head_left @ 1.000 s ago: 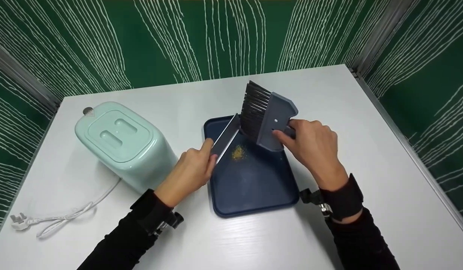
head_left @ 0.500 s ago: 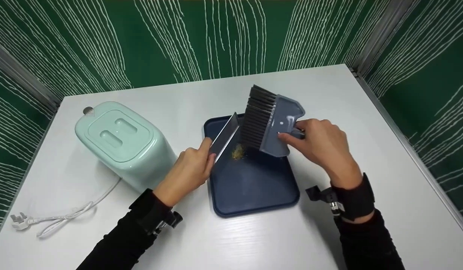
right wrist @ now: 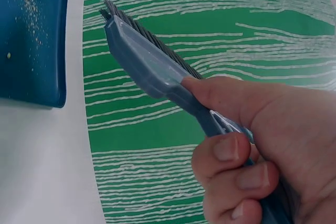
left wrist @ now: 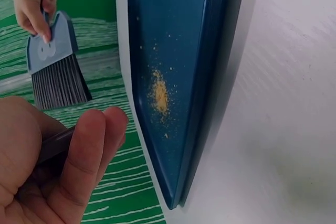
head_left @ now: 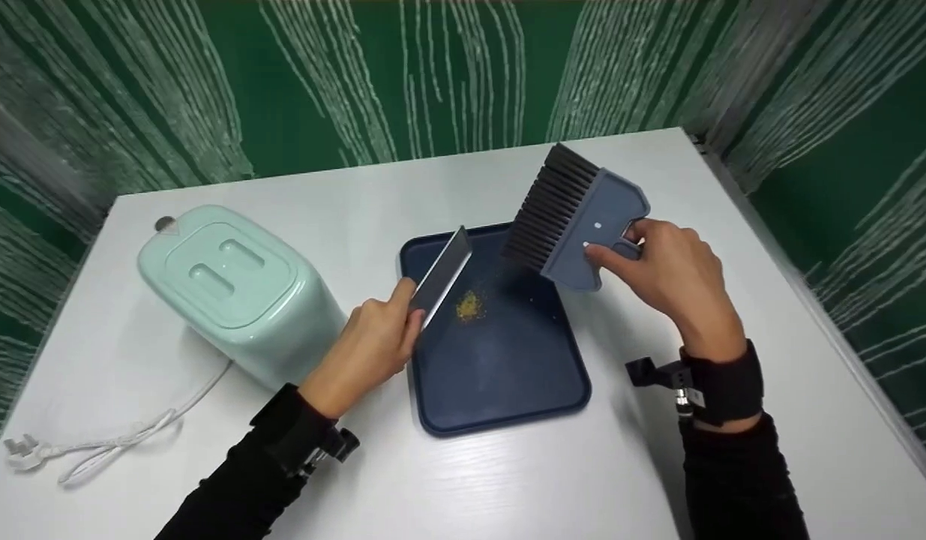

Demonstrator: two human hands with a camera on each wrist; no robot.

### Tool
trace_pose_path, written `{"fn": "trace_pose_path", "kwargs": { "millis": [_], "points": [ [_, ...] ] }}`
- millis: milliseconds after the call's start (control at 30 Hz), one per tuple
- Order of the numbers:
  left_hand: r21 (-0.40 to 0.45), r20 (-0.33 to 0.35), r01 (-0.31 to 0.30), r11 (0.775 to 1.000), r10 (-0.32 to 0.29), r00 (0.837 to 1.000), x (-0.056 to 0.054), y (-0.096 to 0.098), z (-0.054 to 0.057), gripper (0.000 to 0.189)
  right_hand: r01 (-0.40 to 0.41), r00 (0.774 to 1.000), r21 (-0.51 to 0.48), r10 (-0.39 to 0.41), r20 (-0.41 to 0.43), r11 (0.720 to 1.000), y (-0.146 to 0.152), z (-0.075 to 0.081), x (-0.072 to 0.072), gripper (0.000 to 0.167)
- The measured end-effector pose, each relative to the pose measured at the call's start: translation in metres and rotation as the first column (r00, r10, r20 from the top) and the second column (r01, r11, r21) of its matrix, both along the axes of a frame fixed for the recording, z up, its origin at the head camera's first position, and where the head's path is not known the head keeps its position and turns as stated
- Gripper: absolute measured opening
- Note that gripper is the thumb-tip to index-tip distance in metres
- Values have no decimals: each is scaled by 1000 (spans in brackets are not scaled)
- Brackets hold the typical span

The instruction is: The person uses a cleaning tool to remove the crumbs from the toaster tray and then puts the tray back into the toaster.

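Observation:
In the head view my left hand [head_left: 373, 337] grips a dark grey flat bar with a silvery edge [head_left: 444, 274], tilted over the left side of a navy tray [head_left: 507, 382]. The left wrist view shows curled fingers round it; its exact kind is unclear. My right hand [head_left: 672, 270] holds a blue-grey hand brush [head_left: 601, 221] by its short handle, thumb pressed on the body. Its dark bristles [head_left: 552, 206] point left, above the tray's far right corner. A small heap of yellow crumbs [head_left: 469, 306] lies in the tray, with specks around it.
A mint-green appliance [head_left: 245, 292] with a lidded top stands left of the tray. Its white cord and plug [head_left: 28, 453] lie on the white table [head_left: 463, 487]. Green walls with white streaks [head_left: 463, 75] rise behind the table and at both sides.
My right hand has moved right and slightly up with the brush, so the bristles are apart from the bar. The left hand stays nearly in place. The whole head view has shifted slightly.

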State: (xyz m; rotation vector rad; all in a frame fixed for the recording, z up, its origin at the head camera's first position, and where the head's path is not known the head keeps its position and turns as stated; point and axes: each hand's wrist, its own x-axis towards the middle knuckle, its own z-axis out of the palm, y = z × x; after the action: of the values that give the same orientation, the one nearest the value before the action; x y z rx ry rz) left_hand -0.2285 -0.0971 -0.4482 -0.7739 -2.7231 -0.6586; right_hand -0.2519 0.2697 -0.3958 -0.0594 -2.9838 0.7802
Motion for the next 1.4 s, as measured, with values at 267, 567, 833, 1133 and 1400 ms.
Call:
{"fn": "trace_pose_path", "kwargs": {
  "millis": [267,567,833,1133,1400],
  "points": [
    [70,82,2,998,-8,997,2,5,-5,13,71,997,-29,-71,6,997,24,-8,-5,69],
    [372,447,-112,921,-72,892,3,5,-8,10,146,989,-16,-146,38,989,49,-28,-17,64],
    [529,539,-215,821,-128,833,2,5,-10,16,150,977,-7,-147,156,989,67,-56,-29,69],
    [572,543,-246,783,-137,828,0,7,-9,16,189,949,-45,-171,266,981,81,-77,-33,75],
    [599,555,-272,753,-146,819,-1,9,-8,17,147,924,-32,-126,361,989,87,-75,-32,73]
  ]
}}
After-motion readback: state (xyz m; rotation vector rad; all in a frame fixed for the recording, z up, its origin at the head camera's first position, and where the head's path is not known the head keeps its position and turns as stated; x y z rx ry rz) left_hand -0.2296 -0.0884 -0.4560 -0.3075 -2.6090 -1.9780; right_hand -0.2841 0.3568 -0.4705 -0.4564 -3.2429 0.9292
